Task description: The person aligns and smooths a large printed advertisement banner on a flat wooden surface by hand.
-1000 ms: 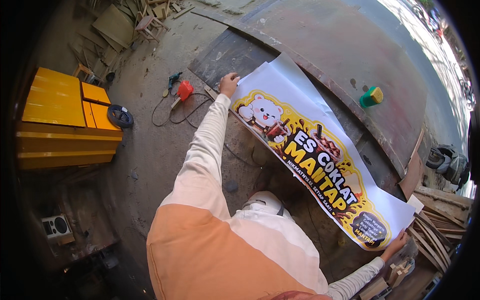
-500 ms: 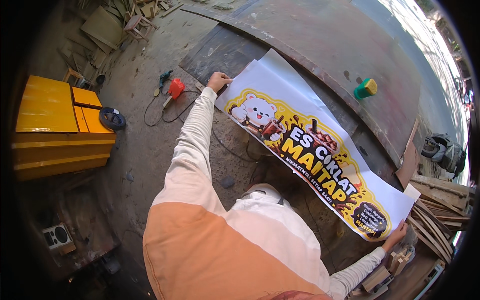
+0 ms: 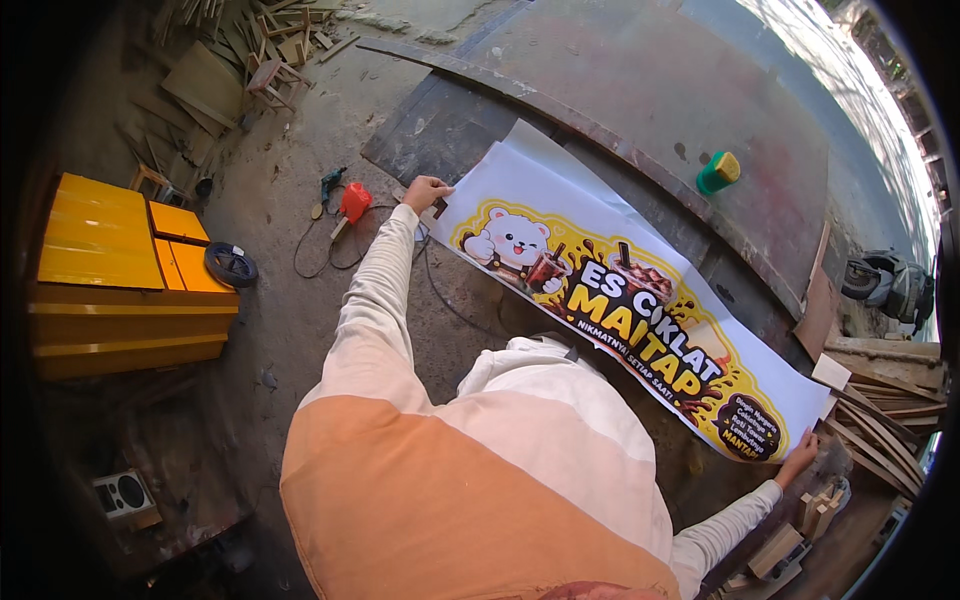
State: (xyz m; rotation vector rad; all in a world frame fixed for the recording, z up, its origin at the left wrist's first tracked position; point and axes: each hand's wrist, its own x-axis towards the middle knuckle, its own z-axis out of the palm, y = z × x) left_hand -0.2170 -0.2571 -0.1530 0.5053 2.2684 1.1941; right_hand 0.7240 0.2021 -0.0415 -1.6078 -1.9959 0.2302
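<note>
A long printed banner sheet (image 3: 640, 262) stretches from one hand to the other, slanting down to the right. It is white, with a yellow and brown print of a cartoon bear, drinks and large lettering. Its far side lies over the near edge of a dark work table (image 3: 590, 70). At the sheet's left end, my left hand (image 3: 427, 193) pinches the edge between thumb and fingers. My right hand (image 3: 799, 459) grips the lower corner at the right end. The near edge hangs slightly curved in front of my body.
A green container with a yellow top (image 3: 717, 173) stands on the table. On the floor to the left lie a red tool (image 3: 355, 202), a teal power tool (image 3: 331, 182) and cables. A yellow cabinet (image 3: 130, 320) stands far left. Wood strips (image 3: 880, 430) and a grey bag (image 3: 905, 290) are at right.
My left hand has come a little toward me with its end of the sheet. The right hand has shifted slightly up and outward. The sheet looks straighter, its far-left corner lower.
</note>
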